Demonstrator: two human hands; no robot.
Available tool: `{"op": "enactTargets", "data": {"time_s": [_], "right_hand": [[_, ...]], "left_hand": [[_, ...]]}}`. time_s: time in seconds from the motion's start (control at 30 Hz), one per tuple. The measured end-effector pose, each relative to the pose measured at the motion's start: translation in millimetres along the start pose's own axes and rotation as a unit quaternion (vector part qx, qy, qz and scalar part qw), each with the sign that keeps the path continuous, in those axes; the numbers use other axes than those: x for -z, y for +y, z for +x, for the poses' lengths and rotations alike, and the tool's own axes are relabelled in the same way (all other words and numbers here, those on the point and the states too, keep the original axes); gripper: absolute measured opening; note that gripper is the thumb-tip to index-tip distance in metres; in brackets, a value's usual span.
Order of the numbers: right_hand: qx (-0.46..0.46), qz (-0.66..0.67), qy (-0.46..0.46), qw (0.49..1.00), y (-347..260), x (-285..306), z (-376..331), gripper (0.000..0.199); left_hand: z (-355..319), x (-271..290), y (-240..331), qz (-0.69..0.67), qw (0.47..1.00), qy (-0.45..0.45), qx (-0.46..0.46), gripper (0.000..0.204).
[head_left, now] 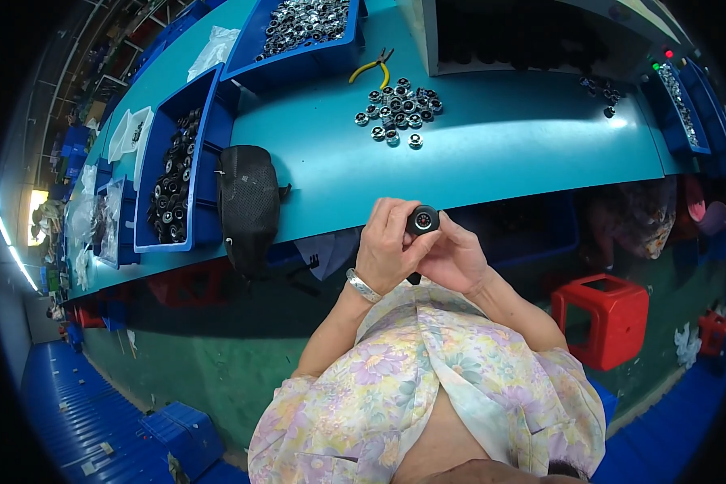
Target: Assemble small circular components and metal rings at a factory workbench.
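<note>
Fingers of both hands close around one small round black part (423,219), held just below the near edge of the teal workbench (500,153), over the person's lap. Left hand (385,246) wraps it from the left, thumb and fingertips pressed on its rim; a silver bangle (363,285) sits at that wrist. Right hand (453,258) grips from below and the right, fingers curled together against the part's underside. The part shows a round face with a pale ring at its centre; finer detail cannot be made out.

On the bench, well apart from the hands, lies a loose cluster of small silver-and-black round pieces (399,111), with yellow-handled pliers (371,68) just beyond it. A blue bin (298,58) at the far edge holds similar shiny pieces. A second blue bin (155,181) to the left holds darker round parts. A black mesh pouch (248,202) hangs over the near edge beside that bin. A red plastic stool (605,315) stands on the floor to the person's right. The person wears a floral short-sleeved top.
</note>
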State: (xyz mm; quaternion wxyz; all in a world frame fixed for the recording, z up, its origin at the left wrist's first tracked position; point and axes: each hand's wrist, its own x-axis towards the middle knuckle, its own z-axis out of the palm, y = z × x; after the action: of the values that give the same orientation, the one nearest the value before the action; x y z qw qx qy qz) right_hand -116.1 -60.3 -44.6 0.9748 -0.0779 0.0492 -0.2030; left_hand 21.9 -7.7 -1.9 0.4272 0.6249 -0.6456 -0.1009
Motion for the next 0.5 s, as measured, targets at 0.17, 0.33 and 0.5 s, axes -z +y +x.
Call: {"op": "enactTargets", "data": {"time_s": [0.17, 0.33, 0.5], "right_hand": [[0.004, -0.005, -0.011, 1.0, 2, -4, -2, 0.04], [0.033, -0.132, 0.129, 0.982, -5, -26, -4, 0.032], [0.089, -0.367, 0.152, 0.914, -16, -9, -2, 0.02]], "left_hand": [[-1, 1, 3, 0.021, 1.0, -0.002, -0.016, 0.044], [-5, 3, 2, 0.003, 1.0, -0.008, 0.011, 0.044], [-7, 1, 1, 0.024, 0.999, -0.025, -0.037, 0.047]]}}
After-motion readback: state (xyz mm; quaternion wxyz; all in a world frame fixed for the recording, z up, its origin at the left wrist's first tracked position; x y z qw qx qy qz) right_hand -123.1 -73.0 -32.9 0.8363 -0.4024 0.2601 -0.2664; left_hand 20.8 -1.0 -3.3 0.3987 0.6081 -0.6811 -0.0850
